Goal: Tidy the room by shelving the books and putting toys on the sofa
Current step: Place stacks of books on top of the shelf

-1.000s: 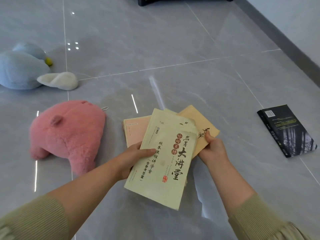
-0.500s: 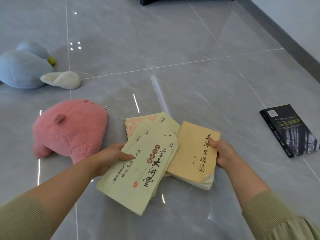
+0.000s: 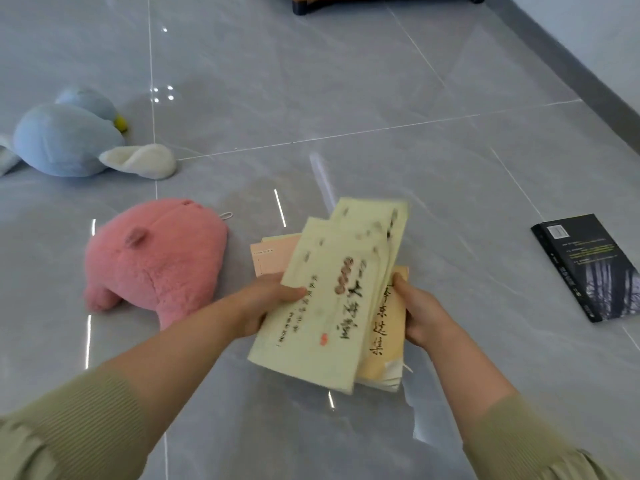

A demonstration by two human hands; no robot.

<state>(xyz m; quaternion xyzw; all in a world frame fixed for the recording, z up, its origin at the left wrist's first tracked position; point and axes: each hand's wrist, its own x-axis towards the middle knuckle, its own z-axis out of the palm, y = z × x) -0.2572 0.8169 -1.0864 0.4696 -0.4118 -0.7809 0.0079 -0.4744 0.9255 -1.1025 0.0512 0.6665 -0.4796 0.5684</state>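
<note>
My left hand (image 3: pixel 268 299) grips the left edge of several pale green booklets (image 3: pixel 332 299), fanned and held above the floor. My right hand (image 3: pixel 420 315) holds a thicker tan book (image 3: pixel 386 341) by its right edge, tucked partly under the green booklets. A pink booklet (image 3: pixel 268 252) shows behind the stack; whether it is held or lies on the floor is unclear. A black book (image 3: pixel 588 266) lies flat on the floor at the right. A pink plush pig (image 3: pixel 156 263) lies on the floor to the left, a blue plush bird (image 3: pixel 65 143) farther back left.
The grey tiled floor (image 3: pixel 346 98) stretches ahead. A dark baseboard (image 3: pixel 568 64) and wall run along the right. The dark feet of a piece of wooden furniture (image 3: pixel 381 0) show at the top edge.
The two hands have come together: the green booklets swung right and now overlap the tan book, which had been held apart at the right half a second ago.
</note>
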